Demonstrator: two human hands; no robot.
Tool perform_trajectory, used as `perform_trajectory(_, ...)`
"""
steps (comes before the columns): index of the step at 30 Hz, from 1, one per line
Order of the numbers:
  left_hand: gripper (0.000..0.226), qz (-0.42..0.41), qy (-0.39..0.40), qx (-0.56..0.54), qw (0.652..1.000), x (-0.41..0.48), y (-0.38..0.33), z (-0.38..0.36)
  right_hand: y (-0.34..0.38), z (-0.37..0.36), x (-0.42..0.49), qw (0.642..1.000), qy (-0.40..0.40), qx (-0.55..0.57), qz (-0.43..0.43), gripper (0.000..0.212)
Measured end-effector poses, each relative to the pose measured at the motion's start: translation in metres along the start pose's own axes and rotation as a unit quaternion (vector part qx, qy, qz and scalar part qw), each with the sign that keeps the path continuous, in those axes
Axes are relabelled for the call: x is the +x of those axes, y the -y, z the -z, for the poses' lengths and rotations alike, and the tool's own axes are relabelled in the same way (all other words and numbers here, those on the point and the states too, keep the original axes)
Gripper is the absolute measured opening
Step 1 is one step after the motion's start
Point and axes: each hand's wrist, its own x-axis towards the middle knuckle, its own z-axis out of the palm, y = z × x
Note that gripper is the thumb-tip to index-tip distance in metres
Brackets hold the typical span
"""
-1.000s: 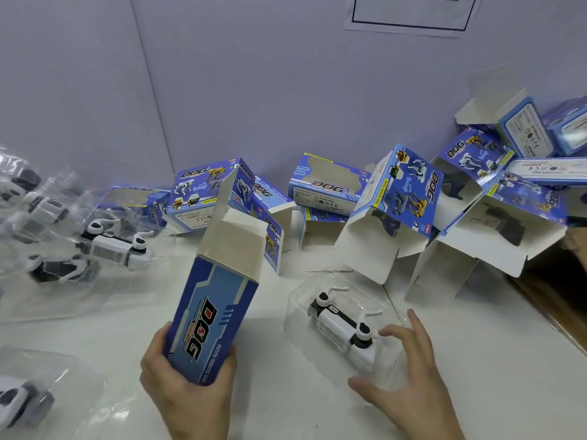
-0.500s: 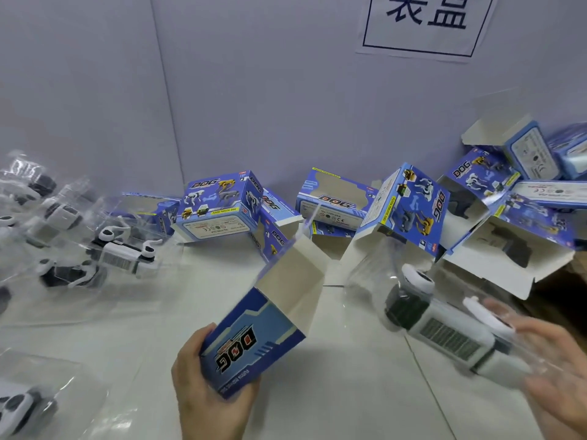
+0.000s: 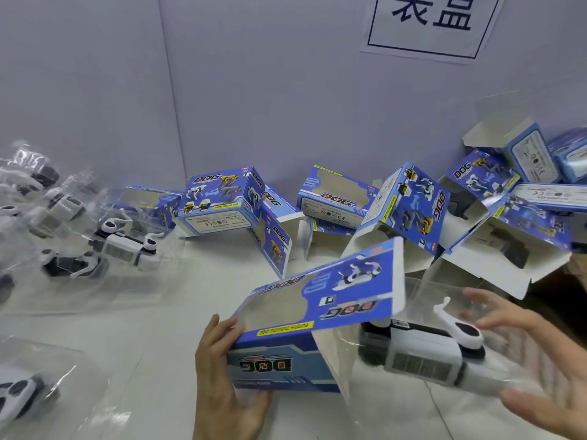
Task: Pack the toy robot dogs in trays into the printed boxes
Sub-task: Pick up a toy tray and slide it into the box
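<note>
My left hand (image 3: pixel 222 385) grips a blue printed DOG box (image 3: pixel 314 325) by its closed end, lying on its side with its open end and flaps to the right. My right hand (image 3: pixel 536 373) holds a clear plastic tray (image 3: pixel 441 296) with a white and black toy robot dog (image 3: pixel 425 350) in it. The tray's left end is at the box's open mouth, under the box's top flap. Fingers spread around the tray's right end.
Several open empty blue boxes (image 3: pixel 409 208) lie heaped along the grey wall from the middle to the right. More trays with toy dogs (image 3: pixel 127 246) lie on the white table at the left, one (image 3: pixel 19 392) at the bottom left corner.
The left hand has turned the box from upright onto its side, window face up. The right hand has lifted the tray with the dog off the table and brought it to the box's open end.
</note>
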Motion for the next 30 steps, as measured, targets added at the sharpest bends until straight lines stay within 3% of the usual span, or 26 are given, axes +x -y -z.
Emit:
perform_trajectory(1,0.073,-0.008,0.007,0.004,1.0,-0.002,0.003,0.0,-0.031,-0.012,-0.023,0.992,0.049,-0.102,-0.057,0.11)
perform_trajectory(2,0.069,-0.019,0.007,0.018,1.0,-0.002,0.006,0.0,-0.013,0.017,-0.014,0.973,0.08,-0.215,-0.031,0.127)
perform_trajectory(3,0.064,-0.029,0.016,0.019,0.999,-0.002,0.004,0.0,-0.02,0.02,-0.02,0.959,0.05,-0.266,-0.081,0.126)
perform_trajectory(5,0.059,-0.062,0.035,0.031,0.997,-0.006,0.0,-0.003,-0.027,0.022,-0.044,0.974,0.014,-0.224,0.035,0.084)
perform_trajectory(6,0.062,-0.07,0.041,0.034,0.996,-0.007,-0.001,-0.004,-0.029,0.013,-0.063,0.961,0.021,-0.254,0.106,0.075)
perform_trajectory(8,0.07,-0.063,0.051,0.041,0.996,-0.005,0.0,-0.002,-0.043,-0.018,-0.093,0.921,0.024,-0.317,0.227,0.088)
perform_trajectory(9,0.071,-0.058,0.048,0.043,0.996,-0.004,0.0,0.0,-0.052,-0.031,-0.103,0.928,0.03,-0.284,0.238,0.099)
perform_trajectory(11,0.073,-0.051,0.04,0.044,0.997,-0.003,-0.001,0.002,-0.068,-0.044,-0.105,0.941,0.062,-0.212,0.256,0.098)
perform_trajectory(13,0.08,-0.038,0.042,0.037,0.998,-0.003,-0.003,0.002,-0.075,-0.055,-0.095,0.955,0.065,-0.101,0.271,0.08)
perform_trajectory(16,0.087,0.002,0.046,0.008,0.999,-0.006,-0.006,0.0,-0.066,-0.058,-0.089,0.954,-0.057,0.087,0.28,0.044)
perform_trajectory(20,0.082,0.155,0.005,-0.1,0.983,-0.009,-0.016,0.001,-0.072,-0.058,-0.088,0.949,-0.116,0.068,0.286,0.029)
perform_trajectory(24,0.076,0.221,-0.036,-0.161,0.961,-0.006,-0.014,0.003,-0.09,-0.058,-0.087,0.962,-0.122,0.036,0.242,0.054)
perform_trajectory(26,0.075,0.246,0.0,-0.157,0.956,-0.005,-0.011,0.006,-0.095,-0.055,-0.086,0.966,-0.127,0.039,0.223,0.049)
perform_trajectory(30,0.084,0.291,0.146,-0.104,0.94,0.0,-0.008,0.006,-0.102,-0.052,-0.082,0.971,-0.128,0.042,0.199,0.031)
